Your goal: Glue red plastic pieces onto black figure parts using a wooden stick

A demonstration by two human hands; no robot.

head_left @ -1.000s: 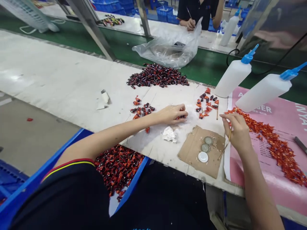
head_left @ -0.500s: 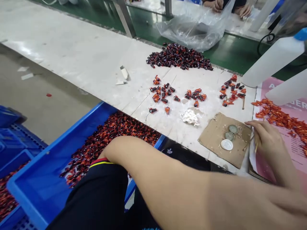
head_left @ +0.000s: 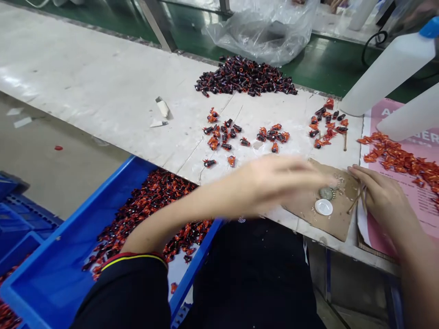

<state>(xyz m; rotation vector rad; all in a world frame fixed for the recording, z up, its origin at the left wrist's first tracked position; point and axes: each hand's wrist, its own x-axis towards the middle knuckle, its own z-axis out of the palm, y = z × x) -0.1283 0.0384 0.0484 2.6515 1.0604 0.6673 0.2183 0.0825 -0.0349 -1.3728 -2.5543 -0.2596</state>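
My left hand [head_left: 274, 185] is smeared by motion above the bench edge, its blurred fingers reaching over the left part of a cardboard square [head_left: 338, 224]. Whether it holds anything cannot be made out. On the cardboard lie a small white round cap [head_left: 323, 207] and a greenish round cap [head_left: 325, 193]. At the cardboard's right side, my right hand [head_left: 384, 196] has its fingers bent around a thin wooden stick [head_left: 364, 201]; the fingertips are partly hidden. A second thin stick [head_left: 355, 203] leans across the cardboard edge beside it.
Small black-and-orange pieces [head_left: 224, 132] lie in loose groups on the white bench [head_left: 103, 87]. Behind them is a heap of dark tubular pieces [head_left: 245, 75]. Orange pieces [head_left: 398, 157] cover a pink sheet near white bottles [head_left: 387, 73]. A blue bin [head_left: 44, 283] stands below the bench.
My left arm has swung from the lower right, across my body, to above the bench edge by the cardboard. My right hand stays by the cardboard. The view has shifted slightly.
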